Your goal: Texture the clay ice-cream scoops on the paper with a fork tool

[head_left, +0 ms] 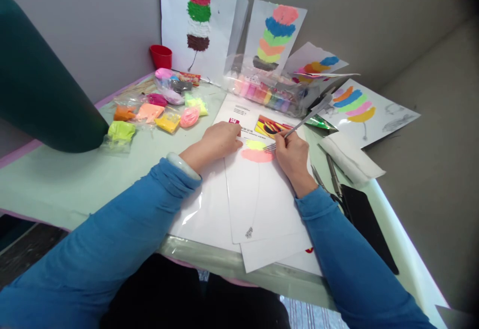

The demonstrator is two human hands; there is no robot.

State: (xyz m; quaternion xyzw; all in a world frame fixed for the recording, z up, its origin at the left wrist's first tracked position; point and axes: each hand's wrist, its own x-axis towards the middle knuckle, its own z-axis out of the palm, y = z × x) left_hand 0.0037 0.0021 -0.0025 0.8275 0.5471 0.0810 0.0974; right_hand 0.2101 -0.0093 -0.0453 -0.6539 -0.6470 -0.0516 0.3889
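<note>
A white sheet of paper (262, 199) lies on the pale green table (75, 179) before me. On it are a salmon-pink patch of clay (256, 156) and a yellow-green patch (255, 144) just above it. My right hand (292, 154) is closed round a metal fork (299, 125), whose tines touch the right edge of the pink patch. My left hand (219, 140) rests curled, knuckles up, on the paper's upper left corner, and I cannot make out anything in it.
Small bags of coloured clay (157, 112) lie at the back left near a red cup (161, 56). A clear box of clay sticks (265, 92) stands behind the paper. Finished clay pictures (354, 104) lean on the wall. Tools (333, 174) and a tissue (350, 157) lie at right.
</note>
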